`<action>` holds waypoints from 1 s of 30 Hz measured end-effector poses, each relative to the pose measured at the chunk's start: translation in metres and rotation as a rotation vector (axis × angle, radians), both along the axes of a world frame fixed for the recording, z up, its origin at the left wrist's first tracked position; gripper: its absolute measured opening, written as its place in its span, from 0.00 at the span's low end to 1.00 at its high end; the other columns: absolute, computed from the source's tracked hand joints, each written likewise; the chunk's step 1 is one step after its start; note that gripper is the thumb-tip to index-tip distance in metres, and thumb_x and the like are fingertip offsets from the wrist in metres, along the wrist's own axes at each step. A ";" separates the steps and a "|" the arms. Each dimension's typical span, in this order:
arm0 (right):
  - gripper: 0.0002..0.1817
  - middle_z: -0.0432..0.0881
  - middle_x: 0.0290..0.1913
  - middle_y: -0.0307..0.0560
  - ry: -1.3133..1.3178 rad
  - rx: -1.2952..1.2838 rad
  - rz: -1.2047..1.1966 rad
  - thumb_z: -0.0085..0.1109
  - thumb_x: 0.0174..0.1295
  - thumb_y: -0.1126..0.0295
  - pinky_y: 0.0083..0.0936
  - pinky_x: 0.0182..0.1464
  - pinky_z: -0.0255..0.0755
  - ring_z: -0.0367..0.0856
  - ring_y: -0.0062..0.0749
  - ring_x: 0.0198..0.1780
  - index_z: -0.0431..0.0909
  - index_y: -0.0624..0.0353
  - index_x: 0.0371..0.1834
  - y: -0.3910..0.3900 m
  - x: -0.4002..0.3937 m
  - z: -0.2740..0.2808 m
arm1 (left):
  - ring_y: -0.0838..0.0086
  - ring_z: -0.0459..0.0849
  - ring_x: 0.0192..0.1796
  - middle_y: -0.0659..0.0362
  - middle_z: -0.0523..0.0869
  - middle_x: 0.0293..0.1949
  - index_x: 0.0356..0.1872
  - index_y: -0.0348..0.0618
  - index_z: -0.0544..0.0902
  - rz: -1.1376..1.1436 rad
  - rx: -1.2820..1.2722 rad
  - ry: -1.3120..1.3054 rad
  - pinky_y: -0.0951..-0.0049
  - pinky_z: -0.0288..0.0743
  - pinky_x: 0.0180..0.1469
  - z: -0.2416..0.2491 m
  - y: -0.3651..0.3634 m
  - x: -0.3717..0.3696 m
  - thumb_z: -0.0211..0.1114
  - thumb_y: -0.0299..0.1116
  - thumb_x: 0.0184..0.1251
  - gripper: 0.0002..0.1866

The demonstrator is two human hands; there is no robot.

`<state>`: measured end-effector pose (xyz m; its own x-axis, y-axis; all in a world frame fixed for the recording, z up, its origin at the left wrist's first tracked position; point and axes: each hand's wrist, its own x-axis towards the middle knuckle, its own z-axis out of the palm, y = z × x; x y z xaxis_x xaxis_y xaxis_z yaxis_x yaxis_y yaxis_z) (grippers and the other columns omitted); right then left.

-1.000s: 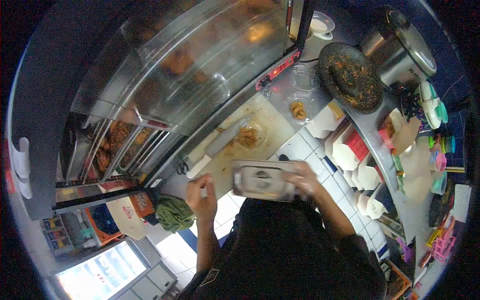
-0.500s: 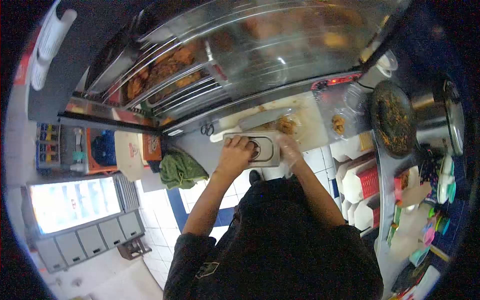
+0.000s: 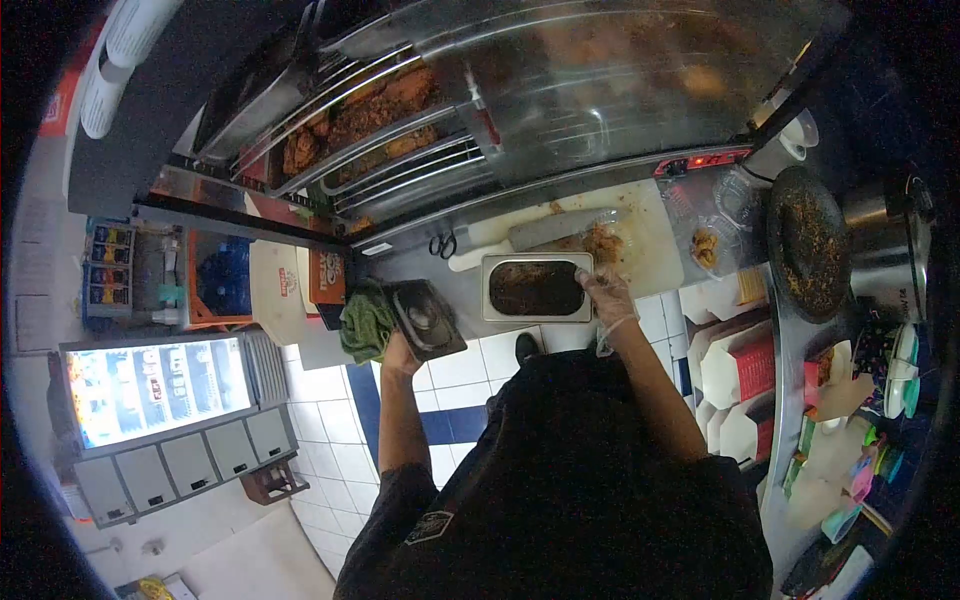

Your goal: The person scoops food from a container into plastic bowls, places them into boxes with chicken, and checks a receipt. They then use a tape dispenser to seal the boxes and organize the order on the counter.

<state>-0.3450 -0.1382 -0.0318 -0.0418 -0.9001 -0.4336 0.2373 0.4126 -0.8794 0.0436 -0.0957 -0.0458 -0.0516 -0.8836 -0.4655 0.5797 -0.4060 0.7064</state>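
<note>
My right hand, in a clear plastic glove, grips the right end of a rectangular steel food pan. Dark brown contents, whose kind I cannot make out, show inside the uncovered pan. To the left, my left hand holds the steel pan lid, tilted, beside a crumpled green cloth. Just beyond the pan, a broad knife with a white handle lies on a pale cutting board. Brown food pieces rest near its blade.
A heated cabinet with trays of browned meat spans the back. Black scissors lie on the counter. On the right are a black stone mortar, a steel pot and red-and-white boxes.
The lid has come off the pan; my left hand has carried it leftward to the green cloth. My right hand still holds the pan, whose dark contents now show.
</note>
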 end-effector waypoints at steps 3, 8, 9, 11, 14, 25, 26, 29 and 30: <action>0.07 0.78 0.33 0.33 -0.065 -0.080 -0.096 0.65 0.62 0.65 0.20 0.40 0.71 0.74 0.18 0.35 0.76 0.52 0.32 0.002 0.009 0.007 | 0.66 0.82 0.51 0.55 0.81 0.51 0.55 0.39 0.75 -0.038 0.100 0.027 0.64 0.78 0.53 -0.019 -0.011 0.010 0.55 0.39 0.72 0.18; 0.10 0.78 0.34 0.32 -0.154 -0.008 -0.115 0.67 0.60 0.62 0.21 0.41 0.68 0.71 0.18 0.36 0.77 0.53 0.33 0.006 0.010 -0.003 | 0.65 0.84 0.42 0.54 0.85 0.42 0.48 0.37 0.79 0.150 0.056 -0.048 0.67 0.80 0.46 -0.044 -0.013 0.039 0.55 0.38 0.71 0.15; 0.10 0.78 0.34 0.33 -0.151 0.000 -0.131 0.66 0.61 0.61 0.22 0.42 0.67 0.71 0.19 0.37 0.77 0.53 0.33 0.007 0.009 -0.005 | 0.63 0.84 0.37 0.51 0.85 0.38 0.45 0.35 0.80 0.301 0.179 -0.546 0.64 0.80 0.41 0.006 -0.011 0.012 0.54 0.36 0.70 0.14; 0.11 0.77 0.33 0.33 -0.122 -0.004 -0.135 0.66 0.61 0.60 0.23 0.42 0.67 0.70 0.20 0.37 0.77 0.54 0.32 0.009 0.011 0.006 | 0.61 0.85 0.34 0.50 0.85 0.36 0.43 0.36 0.81 0.349 -0.135 -0.997 0.62 0.80 0.38 0.040 -0.017 -0.033 0.54 0.34 0.69 0.13; 0.13 0.75 0.32 0.33 -0.104 -0.034 -0.112 0.65 0.62 0.58 0.23 0.42 0.67 0.69 0.21 0.36 0.77 0.55 0.32 0.010 0.009 -0.006 | 0.53 0.85 0.29 0.48 0.86 0.30 0.40 0.39 0.83 -0.160 -0.709 -1.522 0.58 0.79 0.34 0.106 -0.030 -0.114 0.59 0.33 0.62 0.10; 0.07 0.77 0.35 0.32 -0.086 -0.091 -0.068 0.62 0.64 0.65 0.19 0.41 0.68 0.71 0.18 0.34 0.77 0.54 0.37 0.010 0.005 -0.021 | 0.55 0.87 0.35 0.50 0.86 0.30 0.36 0.44 0.84 -1.250 -0.684 -2.051 0.52 0.80 0.36 0.119 -0.087 -0.204 0.63 0.36 0.56 0.09; 0.10 0.76 0.34 0.33 -0.104 -0.147 -0.070 0.63 0.64 0.62 0.20 0.42 0.67 0.71 0.19 0.36 0.77 0.55 0.36 0.009 0.007 -0.022 | 0.55 0.87 0.35 0.50 0.86 0.30 0.36 0.44 0.84 -1.270 -0.695 -2.056 0.52 0.80 0.36 0.121 -0.087 -0.203 0.63 0.36 0.56 0.09; 0.11 0.76 0.32 0.34 -0.094 -0.110 -0.020 0.64 0.63 0.61 0.21 0.43 0.67 0.71 0.20 0.37 0.77 0.57 0.35 0.008 0.002 -0.010 | 0.54 0.86 0.38 0.50 0.86 0.30 0.38 0.45 0.84 -1.223 -0.740 -1.961 0.53 0.80 0.38 0.128 -0.083 -0.195 0.63 0.37 0.58 0.10; 0.10 0.76 0.33 0.34 -0.063 -0.017 0.047 0.64 0.63 0.63 0.21 0.43 0.68 0.71 0.20 0.37 0.77 0.57 0.36 0.008 -0.001 -0.003 | 0.54 0.86 0.38 0.50 0.86 0.32 0.39 0.45 0.83 -1.178 -0.770 -1.939 0.55 0.79 0.40 0.128 -0.082 -0.189 0.63 0.37 0.57 0.11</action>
